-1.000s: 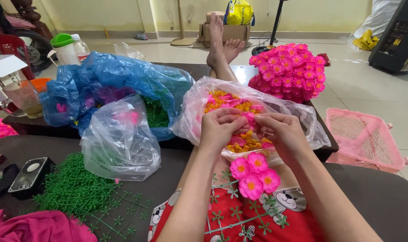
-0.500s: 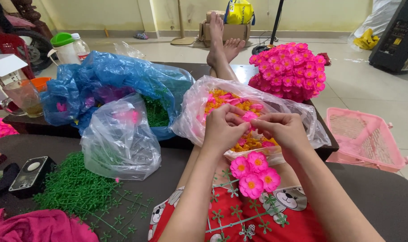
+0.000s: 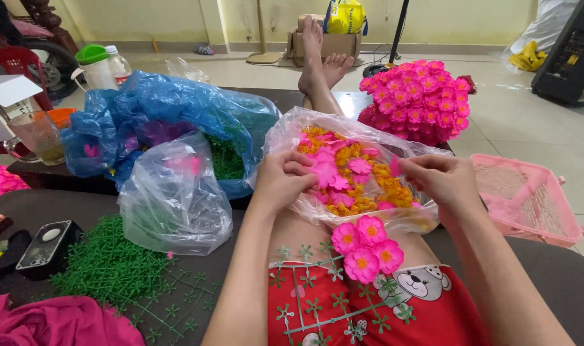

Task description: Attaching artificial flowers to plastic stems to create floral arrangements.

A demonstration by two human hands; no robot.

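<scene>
My left hand (image 3: 284, 178) fingers pinch pink petals inside the clear bag (image 3: 292, 131) of orange centres; right hand (image 3: 440, 179) fingers pinch a petal (image 3: 395, 165).

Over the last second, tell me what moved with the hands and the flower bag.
The two hands drew apart: they were together over the clear bag of pink and orange petals, now the left hand rests at its left side and the right hand has moved right, pinching a pink petal. The assembled pink flowers on the lap and the blue bag stayed put.
</scene>
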